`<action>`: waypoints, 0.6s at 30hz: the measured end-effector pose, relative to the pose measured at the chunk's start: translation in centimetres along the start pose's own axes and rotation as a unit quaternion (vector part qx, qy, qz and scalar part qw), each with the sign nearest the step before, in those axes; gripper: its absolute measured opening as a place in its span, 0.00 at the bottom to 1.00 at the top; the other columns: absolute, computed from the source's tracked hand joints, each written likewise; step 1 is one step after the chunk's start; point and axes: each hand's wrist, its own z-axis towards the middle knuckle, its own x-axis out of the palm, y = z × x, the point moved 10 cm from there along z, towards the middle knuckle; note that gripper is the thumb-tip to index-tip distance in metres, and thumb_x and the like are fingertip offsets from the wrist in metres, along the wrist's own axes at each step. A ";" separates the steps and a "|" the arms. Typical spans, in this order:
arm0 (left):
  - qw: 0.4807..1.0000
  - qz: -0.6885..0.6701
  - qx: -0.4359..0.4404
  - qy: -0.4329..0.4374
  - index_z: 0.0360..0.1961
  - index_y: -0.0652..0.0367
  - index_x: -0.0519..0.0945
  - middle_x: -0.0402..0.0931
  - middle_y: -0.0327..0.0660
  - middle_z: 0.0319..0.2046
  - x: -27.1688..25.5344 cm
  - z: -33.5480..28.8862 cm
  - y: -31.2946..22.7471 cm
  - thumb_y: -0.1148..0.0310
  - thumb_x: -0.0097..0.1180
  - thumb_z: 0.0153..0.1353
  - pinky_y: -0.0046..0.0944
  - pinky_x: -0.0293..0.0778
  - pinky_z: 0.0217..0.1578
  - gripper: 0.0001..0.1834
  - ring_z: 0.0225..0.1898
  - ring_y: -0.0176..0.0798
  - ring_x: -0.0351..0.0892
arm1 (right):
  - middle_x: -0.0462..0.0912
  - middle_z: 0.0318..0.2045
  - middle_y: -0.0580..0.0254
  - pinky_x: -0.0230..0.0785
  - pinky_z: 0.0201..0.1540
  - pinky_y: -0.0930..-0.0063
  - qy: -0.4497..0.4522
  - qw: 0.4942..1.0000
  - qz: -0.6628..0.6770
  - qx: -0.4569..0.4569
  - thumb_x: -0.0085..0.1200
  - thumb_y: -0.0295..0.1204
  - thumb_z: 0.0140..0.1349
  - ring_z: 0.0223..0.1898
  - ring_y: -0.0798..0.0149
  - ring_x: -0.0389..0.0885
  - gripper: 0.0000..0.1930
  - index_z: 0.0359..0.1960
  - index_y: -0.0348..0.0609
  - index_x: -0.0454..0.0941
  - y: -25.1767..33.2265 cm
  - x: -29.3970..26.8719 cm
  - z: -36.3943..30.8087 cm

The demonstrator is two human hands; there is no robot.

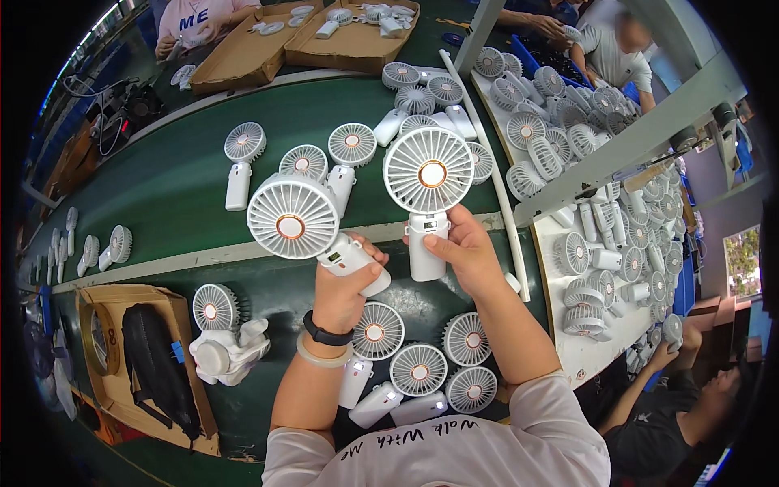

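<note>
Each of my hands holds up a white handheld fan with a round grille and an orange ring at its hub. My left hand (345, 284) is closed around the handle of the left fan (292, 219), which tilts to the left. Upright in my right hand (466, 252) is the right fan (430, 172), gripped by its handle with the thumb across the front. A small dark display shows on each handle. Behind them, several similar fans (351, 146) lie on the green belt (178, 174). More fans (418, 369) lie between my forearms on the dark green tabletop (276, 304).
To the left stands a cardboard box (203, 398) with a black pouch (158, 365) and a tape roll, beside a fan and a crumpled white cloth (231, 357). A white rail (487, 178) borders the right table (568, 349), heaped with fans. Other people work around; cardboard trays (243, 57) lie beyond.
</note>
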 end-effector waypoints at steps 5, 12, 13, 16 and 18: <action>0.999 -0.005 -0.016 0.041 0.58 0.56 0.61 0.63 0.45 0.54 1.1 0.0 0.0 0.79 0.60 0.43 0.52 0.63 0.56 0.38 0.58 0.44 0.62 | 0.78 0.42 0.55 0.71 0.47 0.68 -0.019 1.000 0.012 0.006 0.54 0.23 0.54 0.42 0.62 0.79 0.24 0.54 0.37 0.63 -0.8 -0.3 0.3; 0.994 -0.053 -0.065 0.065 0.61 0.59 0.58 0.64 0.47 0.54 2.1 -0.3 0.5 0.77 0.62 0.39 0.43 0.69 0.50 0.44 0.55 0.45 0.66 | 0.65 0.44 0.55 0.64 0.45 0.74 0.116 0.936 -0.310 -0.122 0.53 0.35 0.59 0.48 0.63 0.64 0.25 0.56 0.38 0.65 1.0 3.0 0.3; 0.996 -0.030 -0.063 0.060 0.60 0.60 0.59 0.65 0.47 0.53 1.8 -0.4 0.6 0.78 0.62 0.39 0.42 0.70 0.50 0.43 0.54 0.45 0.68 | 0.66 0.42 0.57 0.64 0.45 0.73 0.042 0.894 -0.421 -0.144 0.54 0.38 0.57 0.45 0.62 0.66 0.25 0.54 0.39 0.68 1.9 1.1 1.9; 0.997 -0.035 -0.044 0.047 0.57 0.62 0.60 0.67 0.45 0.49 1.0 -0.2 0.4 0.77 0.62 0.38 0.43 0.71 0.48 0.41 0.50 0.44 0.71 | 0.68 0.43 0.50 0.67 0.44 0.69 -0.119 0.750 -0.650 -0.020 0.55 0.43 0.56 0.45 0.56 0.68 0.29 0.52 0.33 0.68 -0.6 -6.7 8.1; 0.996 -0.038 -0.033 0.068 0.57 0.61 0.60 0.67 0.45 0.49 1.0 -0.4 0.1 0.75 0.64 0.38 0.44 0.71 0.49 0.41 0.51 0.45 0.70 | 0.69 0.43 0.47 0.69 0.44 0.65 -0.141 0.626 -0.766 0.030 0.54 0.45 0.56 0.45 0.53 0.71 0.32 0.54 0.31 0.65 -2.4 -7.8 9.6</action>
